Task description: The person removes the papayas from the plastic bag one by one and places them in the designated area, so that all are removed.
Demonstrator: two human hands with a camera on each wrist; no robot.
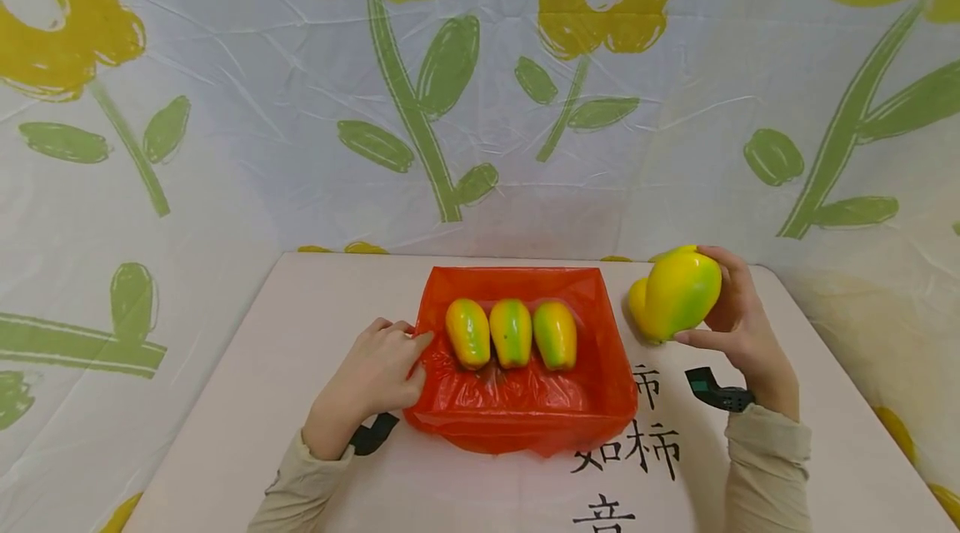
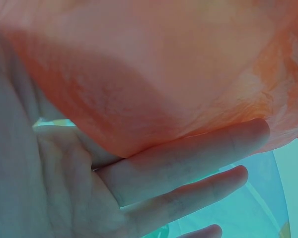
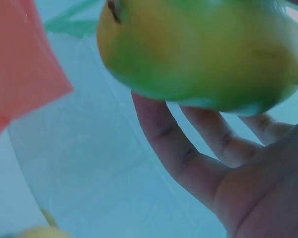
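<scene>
A red plastic-lined box (image 1: 517, 400) stands on the table with three yellow-green papayas (image 1: 512, 333) lying side by side in it. At its left wall rests my left hand (image 1: 382, 371); the left wrist view shows straight fingers (image 2: 188, 158) along the outside of the red plastic (image 2: 154, 74). To the right of the box, my right hand (image 1: 738, 325) holds a papaya (image 1: 682, 291) between thumb and fingers. Its brown stem end shows in the right wrist view, with fingertips under the papaya (image 3: 203, 54). Another papaya (image 1: 637, 308) sits behind it, partly hidden.
Black printed characters (image 1: 652, 450) mark the white table (image 1: 285, 333) right of and in front of the box. A flower-patterned cloth (image 1: 300, 100) hangs behind the table and down both sides. Dark wrist cameras (image 1: 716, 390) sit on both wrists.
</scene>
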